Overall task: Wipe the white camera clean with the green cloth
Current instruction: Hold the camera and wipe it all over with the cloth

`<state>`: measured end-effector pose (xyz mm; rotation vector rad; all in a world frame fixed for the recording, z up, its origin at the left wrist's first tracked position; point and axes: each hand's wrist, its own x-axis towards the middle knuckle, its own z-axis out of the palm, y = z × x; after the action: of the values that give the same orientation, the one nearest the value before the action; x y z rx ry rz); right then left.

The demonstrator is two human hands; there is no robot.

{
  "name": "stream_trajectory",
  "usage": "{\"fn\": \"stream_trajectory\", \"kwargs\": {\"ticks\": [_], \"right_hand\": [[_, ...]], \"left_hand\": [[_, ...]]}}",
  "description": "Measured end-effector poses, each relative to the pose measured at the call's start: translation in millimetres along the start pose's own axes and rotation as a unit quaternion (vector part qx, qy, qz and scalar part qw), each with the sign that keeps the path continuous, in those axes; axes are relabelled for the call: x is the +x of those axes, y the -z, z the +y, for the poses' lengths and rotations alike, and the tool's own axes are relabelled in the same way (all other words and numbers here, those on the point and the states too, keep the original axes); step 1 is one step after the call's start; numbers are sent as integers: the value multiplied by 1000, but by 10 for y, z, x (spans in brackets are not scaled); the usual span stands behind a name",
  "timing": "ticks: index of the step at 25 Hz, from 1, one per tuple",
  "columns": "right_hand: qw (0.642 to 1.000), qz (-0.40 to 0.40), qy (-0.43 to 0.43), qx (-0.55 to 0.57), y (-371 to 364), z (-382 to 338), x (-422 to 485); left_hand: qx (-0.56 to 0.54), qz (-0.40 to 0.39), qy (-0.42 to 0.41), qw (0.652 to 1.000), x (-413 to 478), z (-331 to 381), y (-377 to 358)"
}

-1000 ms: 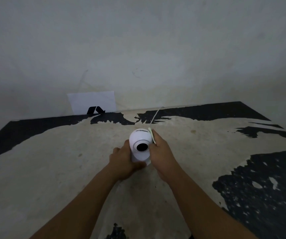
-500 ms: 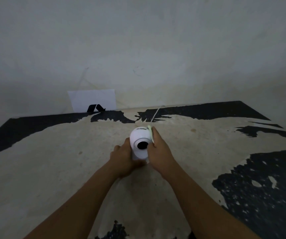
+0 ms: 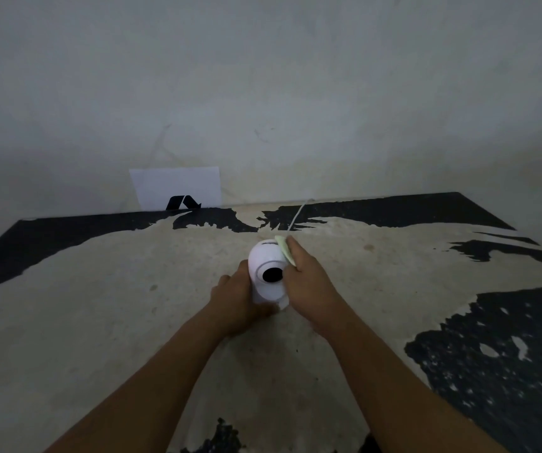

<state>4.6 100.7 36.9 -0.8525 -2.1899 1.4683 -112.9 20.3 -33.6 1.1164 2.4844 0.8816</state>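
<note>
A white dome camera (image 3: 264, 263) with a round black lens stands on the worn table (image 3: 99, 322), its lens facing me. My left hand (image 3: 235, 297) grips its base from the left. My right hand (image 3: 307, 282) presses a pale green cloth (image 3: 284, 248) against the camera's right side; only a thin strip of cloth shows above my fingers. A white cable (image 3: 299, 214) runs from behind the camera toward the wall.
A white sheet of paper (image 3: 178, 186) with a black mark leans against the wall at the table's back edge. The table top is beige with black peeled patches. Its right part (image 3: 508, 371) is mostly black.
My right hand with the cloth has shifted slightly along the camera's right side. The camera and my left hand have stayed in place.
</note>
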Motion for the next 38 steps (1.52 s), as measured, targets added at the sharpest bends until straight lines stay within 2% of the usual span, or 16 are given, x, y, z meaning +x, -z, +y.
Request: {"fn": "stream_trajectory", "kwargs": {"ticks": [2,5,9,12,16,22,24,25,27,29,30,32,33,36,38], "right_hand": [[998,-9,-29,51,0,64,34],[997,-19,-66,45,-97,210,-114],[996,13,-41,76,-64,109,-146],[989,-2,-60,134,59,52,-3],[993,-53,-95,43,-4,138,-157],[996,-72,-22,42,250,127,-477],[996,-63,-9,60,301,139,-509],[995,-60,-6,74,312,141,-510],[993,-60,-1,101,303,153,-482],[990,-81,7,115,257,130,-466],[988,-94,11,119,224,109,-460],[988,-103,20,109,174,73,-429],[989,-84,28,115,166,66,-385],[986,59,33,151,214,99,-119],[987,61,21,145,208,120,14]], "left_hand": [[-10,4,-3,1000,-9,-7,0],[-17,9,-11,1000,-3,-7,1],[-6,7,-16,1000,1,-16,2],[-6,2,-15,1000,-16,-22,29],[-8,9,-18,1000,-23,-16,15],[89,-13,13,996,-57,-36,82],[114,18,28,993,-200,8,169],[80,45,36,995,-313,33,228],[-90,62,24,994,-599,125,365],[-252,7,13,968,-848,280,460],[-295,-17,3,955,-924,334,487],[-305,-15,1,952,-977,334,486],[-312,15,9,950,-963,311,499],[-387,138,83,908,-846,175,534],[-367,182,110,906,-753,140,523]]}}
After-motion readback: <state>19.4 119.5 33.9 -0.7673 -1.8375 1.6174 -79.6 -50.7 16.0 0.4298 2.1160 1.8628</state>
